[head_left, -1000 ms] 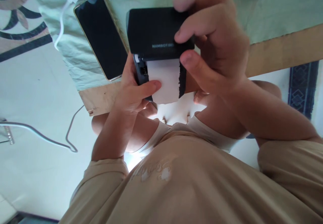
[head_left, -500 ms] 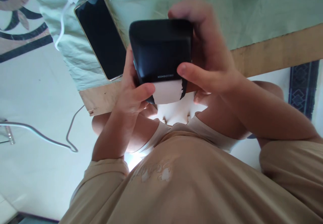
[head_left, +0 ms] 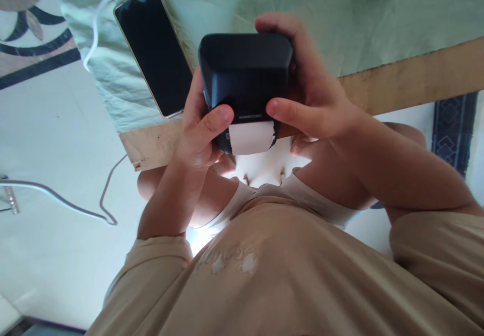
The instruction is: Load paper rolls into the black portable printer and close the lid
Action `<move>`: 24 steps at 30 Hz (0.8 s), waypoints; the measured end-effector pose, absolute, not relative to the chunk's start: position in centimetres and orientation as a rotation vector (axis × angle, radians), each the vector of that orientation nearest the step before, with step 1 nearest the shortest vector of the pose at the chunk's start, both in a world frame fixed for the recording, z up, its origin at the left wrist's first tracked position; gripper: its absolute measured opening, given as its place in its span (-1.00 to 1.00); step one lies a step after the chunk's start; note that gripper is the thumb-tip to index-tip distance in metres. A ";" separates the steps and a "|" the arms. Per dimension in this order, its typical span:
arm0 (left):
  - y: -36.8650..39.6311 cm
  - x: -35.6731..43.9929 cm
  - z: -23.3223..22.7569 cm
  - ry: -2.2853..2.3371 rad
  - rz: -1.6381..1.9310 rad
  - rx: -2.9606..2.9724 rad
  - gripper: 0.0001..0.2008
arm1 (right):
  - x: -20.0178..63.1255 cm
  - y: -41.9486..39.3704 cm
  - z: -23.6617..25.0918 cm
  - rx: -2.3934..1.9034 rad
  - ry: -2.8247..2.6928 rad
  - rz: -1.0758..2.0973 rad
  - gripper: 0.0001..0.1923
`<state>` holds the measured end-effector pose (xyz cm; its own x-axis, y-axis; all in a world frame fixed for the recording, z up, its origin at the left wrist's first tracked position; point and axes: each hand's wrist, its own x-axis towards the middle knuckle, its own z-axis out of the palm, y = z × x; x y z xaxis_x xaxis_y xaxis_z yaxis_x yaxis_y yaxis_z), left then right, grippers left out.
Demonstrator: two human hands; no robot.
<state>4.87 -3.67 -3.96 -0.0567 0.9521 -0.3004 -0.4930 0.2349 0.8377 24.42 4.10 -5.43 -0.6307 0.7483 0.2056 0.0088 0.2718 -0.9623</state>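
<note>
A black label printer with a lettered brand mark is held up between both hands, over the near edge of the table. White label paper sticks out of its near end, with a ragged right edge. On the printer's left side my left hand is closed, its thumb lying on the top face beside the paper. My right hand grips the other side. Its thumb rests near the lettering and its index finger curls round the far corner. The fingers under the printer are mostly hidden.
A phone lies dark-screened on the green cloth, left of the printer. Near it are a white plug with a cable. The table's bare wooden edge runs above my legs. A grey cable lies at the left.
The printer has shifted slightly right and tilted, so more of its far end shows. My left thumb has moved up from beside the paper onto the casing.
</note>
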 end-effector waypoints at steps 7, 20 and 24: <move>-3.8 5.0 -4.2 0.974 1.350 0.674 -0.47 | 24.2 4.1 -5.4 -0.676 -1.839 1.434 0.03; -2.3 5.6 -1.9 1.125 1.309 0.308 -0.73 | 23.3 3.8 -7.9 -0.593 -1.738 1.410 -0.07; -2.2 5.6 -2.2 1.138 1.351 0.296 -0.83 | 23.3 3.8 -8.2 -0.666 -1.771 1.362 -0.04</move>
<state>5.56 -2.20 -2.24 -0.1850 0.8639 -0.4684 -0.6084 0.2736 0.7450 23.27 3.78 -8.24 -0.5515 0.7897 0.2686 -0.0568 0.2857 -0.9566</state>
